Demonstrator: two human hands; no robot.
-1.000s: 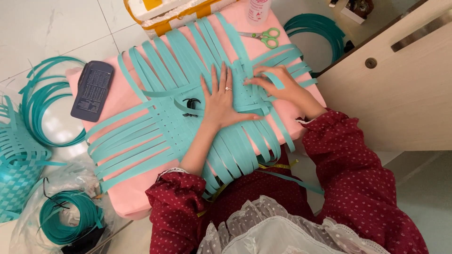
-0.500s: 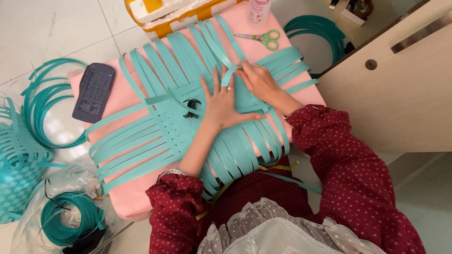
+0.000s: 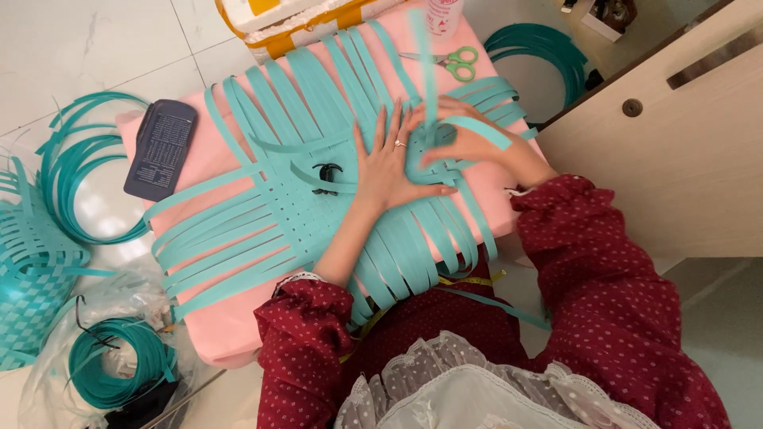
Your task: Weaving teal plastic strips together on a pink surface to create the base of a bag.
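A woven mat of teal plastic strips [image 3: 278, 214] lies spread over a pink table [image 3: 230, 326]. My left hand [image 3: 389, 163] presses flat on the woven middle, fingers spread, a ring on one finger. Just to its right, my right hand [image 3: 469, 143] grips one teal strip [image 3: 421, 71] that rises upright toward the camera and bends over the hand. A small black clip [image 3: 324, 175] sits on the weave left of my left hand.
Green-handled scissors [image 3: 453, 62] lie at the table's far edge beside a white bottle [image 3: 443, 12]. A dark flat case [image 3: 160, 148] rests at the left. Coils of teal strip [image 3: 119, 365] and a part-woven teal basket [image 3: 28, 278] sit on the floor. A wooden cabinet [image 3: 675, 151] stands right.
My right hand has drawn in toward the left hand and lifted a strip, which now stands up from the weave. The left hand stays pressed on the mat.
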